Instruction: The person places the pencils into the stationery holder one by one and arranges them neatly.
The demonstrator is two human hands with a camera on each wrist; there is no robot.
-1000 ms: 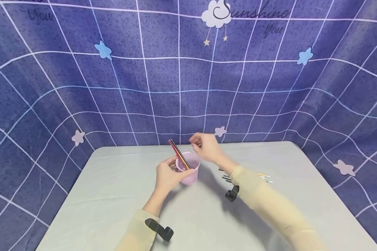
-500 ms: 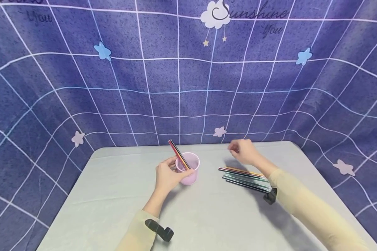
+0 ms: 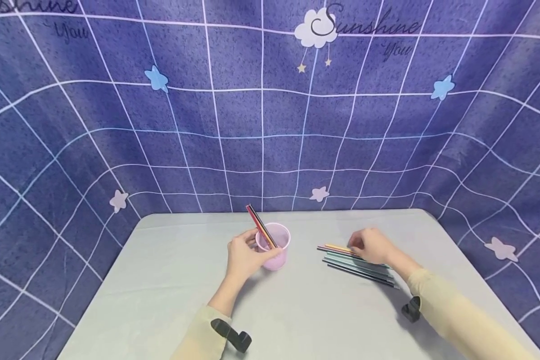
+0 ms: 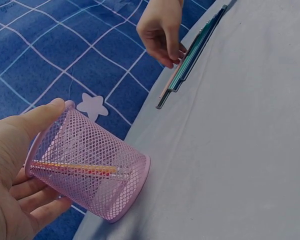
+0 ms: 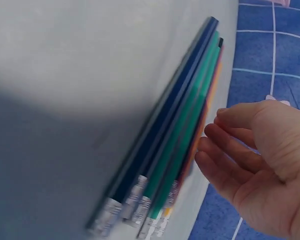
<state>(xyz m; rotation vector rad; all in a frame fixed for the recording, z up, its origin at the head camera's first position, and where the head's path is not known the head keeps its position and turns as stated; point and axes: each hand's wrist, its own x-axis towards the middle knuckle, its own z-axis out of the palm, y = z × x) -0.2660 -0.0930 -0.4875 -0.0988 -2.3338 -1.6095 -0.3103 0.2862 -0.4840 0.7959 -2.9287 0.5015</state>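
A pink mesh pencil cup [image 3: 276,260] stands on the table, and my left hand [image 3: 244,257] grips its side, thumb at the rim. Several pencils [image 3: 261,226], red, yellow and black, lean inside it toward the upper left. Their lower ends show through the mesh [image 4: 105,150] in the left wrist view. To the right lies a loose bundle of pencils [image 3: 359,271], dark blue, green, red and yellow. My right hand [image 3: 371,246] is low over the bundle's far side. In the right wrist view its relaxed fingertips [image 5: 206,156] are right beside the outermost yellow pencil, with nothing between thumb and fingers.
A pale cloth covers the table [image 3: 184,280]. Behind it and along both sides hangs a blue curtain [image 3: 234,115] with a white grid and stars. The bundle's eraser ends [image 5: 107,215] point toward the right forearm.
My right hand has moved away from above the cup, rightward, then down to the pencil bundle. The left hand and cup stay in place; the head view has tilted slightly.
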